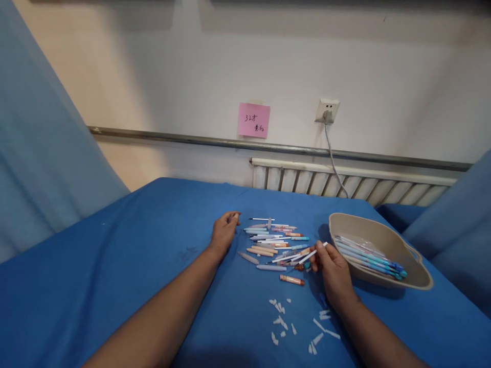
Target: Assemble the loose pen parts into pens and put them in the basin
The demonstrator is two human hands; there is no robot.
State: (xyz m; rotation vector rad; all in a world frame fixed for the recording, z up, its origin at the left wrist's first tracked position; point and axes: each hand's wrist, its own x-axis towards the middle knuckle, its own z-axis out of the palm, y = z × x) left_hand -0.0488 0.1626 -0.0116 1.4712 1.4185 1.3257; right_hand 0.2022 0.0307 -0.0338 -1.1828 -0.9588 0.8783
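My right hand (333, 268) is closed in a pinch on a white pen refill (310, 254), which slants over the right side of a pile of pen parts. Left of the pile, my left hand (224, 232) has its fingers curled together; whether anything small is in them is hidden. The pile has pale pen barrels (263, 251), several white refills and short printed pen barrels in orange and blue. Nearest me, one orange printed barrel (292, 280) lies apart from the others.
A beige basket (416, 283) holding assembled pens (370, 258) stands right of my right hand. Small white plastic pieces (282, 322) lie scattered on the blue cloth (153, 276) in front. Behind are a radiator (303, 180), a metal rail and a plugged-in cable (333, 158).
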